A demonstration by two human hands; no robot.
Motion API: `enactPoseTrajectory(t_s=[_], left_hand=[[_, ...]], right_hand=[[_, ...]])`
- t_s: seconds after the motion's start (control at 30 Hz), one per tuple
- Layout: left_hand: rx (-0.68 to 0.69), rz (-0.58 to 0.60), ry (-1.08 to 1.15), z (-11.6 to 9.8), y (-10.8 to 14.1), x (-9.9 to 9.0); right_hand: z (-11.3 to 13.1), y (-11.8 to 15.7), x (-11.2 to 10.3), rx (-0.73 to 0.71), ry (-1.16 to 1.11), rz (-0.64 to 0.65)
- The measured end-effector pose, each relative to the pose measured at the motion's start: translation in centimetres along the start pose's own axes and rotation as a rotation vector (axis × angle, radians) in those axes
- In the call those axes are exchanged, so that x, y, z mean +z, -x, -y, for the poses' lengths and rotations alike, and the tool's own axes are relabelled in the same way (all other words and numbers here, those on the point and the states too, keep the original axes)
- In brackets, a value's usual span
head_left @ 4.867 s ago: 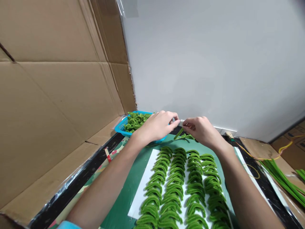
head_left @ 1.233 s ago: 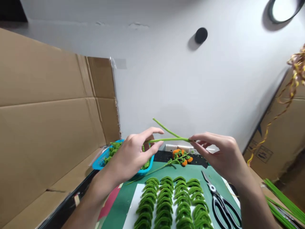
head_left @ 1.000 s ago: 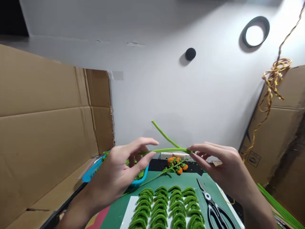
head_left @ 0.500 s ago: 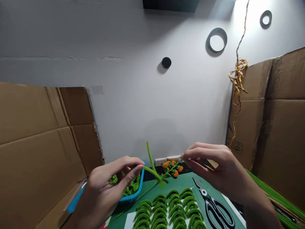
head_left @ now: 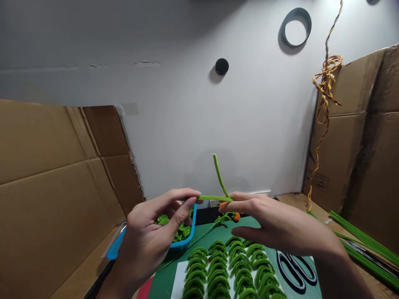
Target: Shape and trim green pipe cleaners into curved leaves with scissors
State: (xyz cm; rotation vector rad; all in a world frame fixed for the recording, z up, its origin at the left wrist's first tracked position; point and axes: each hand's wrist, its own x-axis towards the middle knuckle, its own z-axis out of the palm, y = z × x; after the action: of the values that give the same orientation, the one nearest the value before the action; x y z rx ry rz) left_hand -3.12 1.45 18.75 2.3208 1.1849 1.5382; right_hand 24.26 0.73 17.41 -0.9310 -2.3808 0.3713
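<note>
I see the left hand (head_left: 156, 222) pinching a forked green stem (head_left: 213, 198); right hand (head_left: 266, 216) spread wide at its joined end, contact unclear.

On the sheet (head_left: 178, 284), four rows of pieces (head_left: 219, 270); under the sheet, a mat (head_left: 163, 279). Behind the sheet and to its left, a basket (head_left: 195, 227) with more pieces inside. Straight behind the sheet, a sprig (head_left: 222, 220). Just right of the sheet, scissors (head_left: 299, 289); farther right of it, a stem bundle (head_left: 364, 233). Above and beyond the sheet, a single stem (head_left: 213, 198). Farthest behind the sheet, the wall (head_left: 174, 133).
</note>
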Motion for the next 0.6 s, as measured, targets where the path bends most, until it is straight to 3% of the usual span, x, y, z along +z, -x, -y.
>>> enactPoseTrajectory(t_s=[0.27,0.47,0.6], left_hand=[[-0.016,-0.002,0.011,0.2,-0.5,-0.6],[0.103,-0.031,-0.022,0.8,-0.8,0.0],[0.014,0.031,0.104,1.7,-1.1,0.9]], right_hand=[[0.7,0.1,-0.9,-0.098,-0.23,-0.222],[1.1,0.6,-1.2,-0.192,-0.425,-0.068],[0.9,0.6,-1.0,-0.21,-0.537,-0.131]])
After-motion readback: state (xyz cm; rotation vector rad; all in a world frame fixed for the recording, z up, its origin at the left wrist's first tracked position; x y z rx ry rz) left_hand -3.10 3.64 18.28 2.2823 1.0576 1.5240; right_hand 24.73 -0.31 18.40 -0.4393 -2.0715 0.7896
